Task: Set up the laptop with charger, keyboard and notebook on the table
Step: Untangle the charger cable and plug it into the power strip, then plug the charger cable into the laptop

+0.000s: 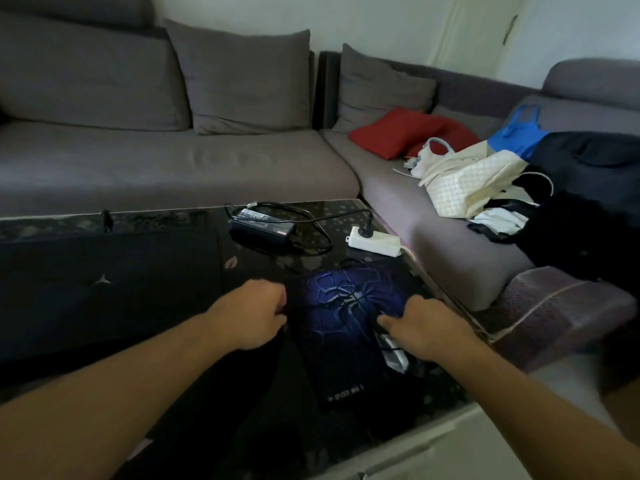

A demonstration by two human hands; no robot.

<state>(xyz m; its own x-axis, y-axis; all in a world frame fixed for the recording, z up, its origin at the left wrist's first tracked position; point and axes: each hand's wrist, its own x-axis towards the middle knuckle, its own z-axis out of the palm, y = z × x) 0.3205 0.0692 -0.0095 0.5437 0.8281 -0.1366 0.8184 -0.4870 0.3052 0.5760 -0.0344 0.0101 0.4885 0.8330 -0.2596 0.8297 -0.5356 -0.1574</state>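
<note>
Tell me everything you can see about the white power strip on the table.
The white power strip is a short, oblong block, plastic by its look. It lies flat near the far right edge of the dark glossy table, beside the sofa. One black plug sits in its left socket, with a black cable running back from it. A white cord leaves its right end. Neither hand touches it.

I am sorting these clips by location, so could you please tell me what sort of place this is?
Most likely a home living room: a grey corner sofa with cushions, bags and clothes heaped on it, and a low dark glass table holding a laptop charger.
</note>
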